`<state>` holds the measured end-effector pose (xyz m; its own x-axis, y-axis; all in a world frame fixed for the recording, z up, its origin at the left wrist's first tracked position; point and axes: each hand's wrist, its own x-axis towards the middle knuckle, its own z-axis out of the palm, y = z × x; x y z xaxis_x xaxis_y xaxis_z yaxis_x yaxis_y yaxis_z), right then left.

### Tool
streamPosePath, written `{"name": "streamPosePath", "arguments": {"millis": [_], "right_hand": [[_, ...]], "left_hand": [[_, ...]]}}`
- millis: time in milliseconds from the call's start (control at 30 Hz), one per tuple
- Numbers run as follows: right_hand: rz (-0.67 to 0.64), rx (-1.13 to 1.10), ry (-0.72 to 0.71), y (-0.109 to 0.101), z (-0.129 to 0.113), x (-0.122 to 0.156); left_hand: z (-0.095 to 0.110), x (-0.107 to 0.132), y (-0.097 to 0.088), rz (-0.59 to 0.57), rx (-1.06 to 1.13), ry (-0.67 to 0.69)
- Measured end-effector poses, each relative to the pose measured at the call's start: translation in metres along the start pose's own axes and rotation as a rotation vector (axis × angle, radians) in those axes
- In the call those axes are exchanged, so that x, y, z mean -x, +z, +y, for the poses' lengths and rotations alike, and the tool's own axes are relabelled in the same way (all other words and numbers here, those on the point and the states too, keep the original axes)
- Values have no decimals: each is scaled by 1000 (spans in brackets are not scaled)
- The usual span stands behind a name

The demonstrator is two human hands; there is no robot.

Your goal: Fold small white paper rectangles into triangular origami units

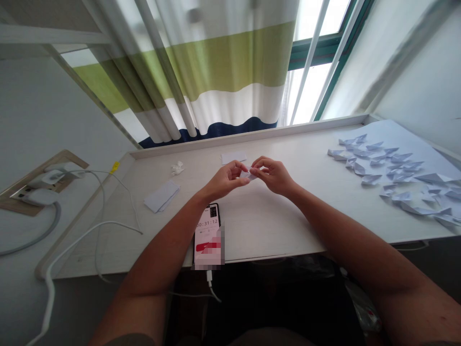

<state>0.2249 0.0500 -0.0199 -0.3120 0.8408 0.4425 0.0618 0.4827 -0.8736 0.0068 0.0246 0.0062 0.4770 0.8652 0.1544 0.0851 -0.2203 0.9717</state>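
My left hand [226,179] and my right hand [274,174] meet above the middle of the white desk [259,216]. Both pinch one small folded piece of white paper [249,174] between thumbs and fingertips, held just above the desk top. Most of the paper is hidden by my fingers.
Several folded white paper shapes [392,173] lie spread over the desk's right side. A small stack of paper slips [162,196] lies at the left, another slip [234,157] and a crumpled scrap [177,167] farther back. A phone [208,234] showing a timer lies near the front edge, with white cables [97,226] at the left.
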Motion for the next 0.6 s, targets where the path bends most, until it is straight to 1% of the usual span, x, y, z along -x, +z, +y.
{"name": "streamPosePath", "arguments": {"millis": [67,167,300,367,433,533,600], "right_hand": [[53,-1,-18,0,0,-1],[99,-18,-26,0,1,-2],[164,-59,-32,1,1,-2],[182,-81,-28,1,1,-2],[166,-87,-24,2,0,-2],[92,-89,-25,2,-3,0],[69,-98,-38,2,-3,1]], "left_hand": [[0,0,3,13,-38,56],[-1,0,7,74,-123,118],[0,-1,9,199,-202,155],[-1,-1,8,231,-207,159],[-3,-2,8,255,-192,175],[-8,-4,7,313,-149,218],[-11,-4,8,347,-133,228]]}}
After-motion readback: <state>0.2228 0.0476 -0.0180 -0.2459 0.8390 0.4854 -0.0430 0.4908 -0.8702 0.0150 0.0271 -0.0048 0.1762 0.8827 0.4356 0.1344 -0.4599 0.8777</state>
